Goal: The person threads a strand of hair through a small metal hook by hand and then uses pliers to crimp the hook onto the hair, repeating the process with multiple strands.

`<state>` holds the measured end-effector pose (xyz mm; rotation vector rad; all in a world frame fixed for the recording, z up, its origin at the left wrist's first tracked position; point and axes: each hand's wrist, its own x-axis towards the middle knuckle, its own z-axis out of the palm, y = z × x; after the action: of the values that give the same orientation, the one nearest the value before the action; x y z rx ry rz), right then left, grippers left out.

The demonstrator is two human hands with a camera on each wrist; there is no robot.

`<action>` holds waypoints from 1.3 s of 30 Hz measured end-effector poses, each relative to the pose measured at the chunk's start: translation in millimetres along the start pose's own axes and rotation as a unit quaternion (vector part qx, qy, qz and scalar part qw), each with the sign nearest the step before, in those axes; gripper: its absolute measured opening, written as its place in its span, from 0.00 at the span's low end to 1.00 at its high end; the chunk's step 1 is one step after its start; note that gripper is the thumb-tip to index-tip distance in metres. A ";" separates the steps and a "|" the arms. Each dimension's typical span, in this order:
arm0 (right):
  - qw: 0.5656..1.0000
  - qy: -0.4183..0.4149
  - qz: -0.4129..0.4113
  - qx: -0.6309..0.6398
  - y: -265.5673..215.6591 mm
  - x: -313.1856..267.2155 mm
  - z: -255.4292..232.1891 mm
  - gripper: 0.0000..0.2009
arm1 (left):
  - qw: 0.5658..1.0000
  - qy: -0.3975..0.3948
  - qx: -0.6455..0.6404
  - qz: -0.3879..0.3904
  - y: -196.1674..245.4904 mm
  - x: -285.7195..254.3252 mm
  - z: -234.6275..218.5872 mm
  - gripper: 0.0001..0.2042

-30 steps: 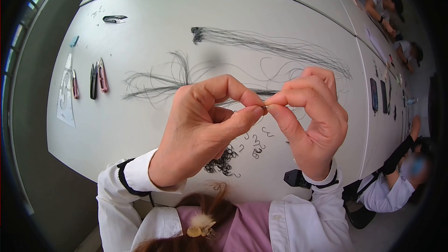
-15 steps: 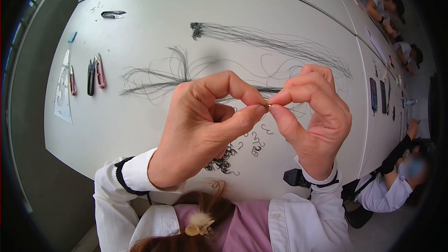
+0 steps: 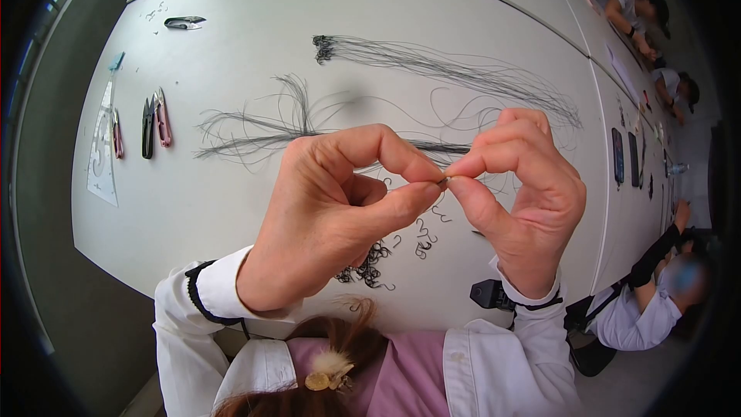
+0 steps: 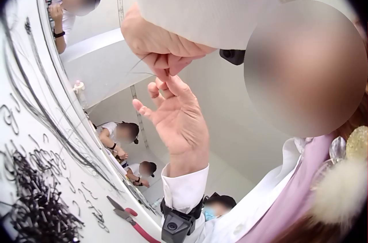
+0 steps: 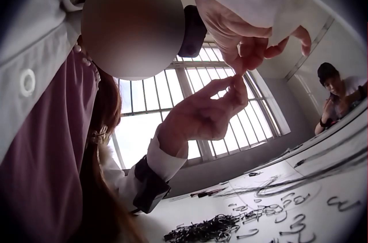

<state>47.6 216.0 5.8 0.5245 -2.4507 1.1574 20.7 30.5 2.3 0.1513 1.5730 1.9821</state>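
In the head view, my left hand (image 3: 316, 212) and right hand (image 3: 536, 197) meet fingertip to fingertip above the table. Thumb and index finger of each pinch a tiny dark fish hook (image 3: 443, 182), mostly hidden by the fingertips. A thin dark line (image 4: 140, 70) sticks out by the fingers in the left wrist view. Below the hands lies a pile of black fish hooks (image 3: 369, 269), with several loose ones (image 3: 423, 239) scattered beside it. Behind the hands stretches a bundle of dark lines (image 3: 262, 137), partly covered by them.
Farther back lies another bundle of lines (image 3: 448, 69) with hooks (image 3: 323, 49) clustered at its left end. Black snips (image 3: 147, 127), pink snips (image 3: 162, 117) and a clear set square (image 3: 103, 154) lie at the left. Red-handled snips (image 4: 132, 217) sit near the right forearm. Other people work at the right.
The pinching fingertips have shifted slightly down and right, and the left hand has tilted a little. Both hands keep their pinch. The table view has shifted slightly with the head.
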 end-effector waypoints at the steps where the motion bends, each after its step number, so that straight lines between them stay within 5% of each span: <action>1: 1.000 0.000 0.000 0.000 0.3 -0.1 -0.2 0.06 | 1.000 0.000 0.000 0.000 -0.6 0.3 -0.4 0.03; 28: 0.995 -0.001 0.057 0.088 -5.1 3.3 0.0 0.07 | 1.000 0.016 0.007 0.005 2.0 -1.2 -0.1 0.03; 39: 1.000 -0.028 -0.005 -0.009 -0.2 -0.4 -0.6 0.08 | 0.981 0.032 0.136 0.135 -8.9 -1.5 2.0 0.04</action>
<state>48.2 216.4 6.1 0.5711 -2.4998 1.1295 26.3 32.5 -4.9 0.4342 1.9478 1.9762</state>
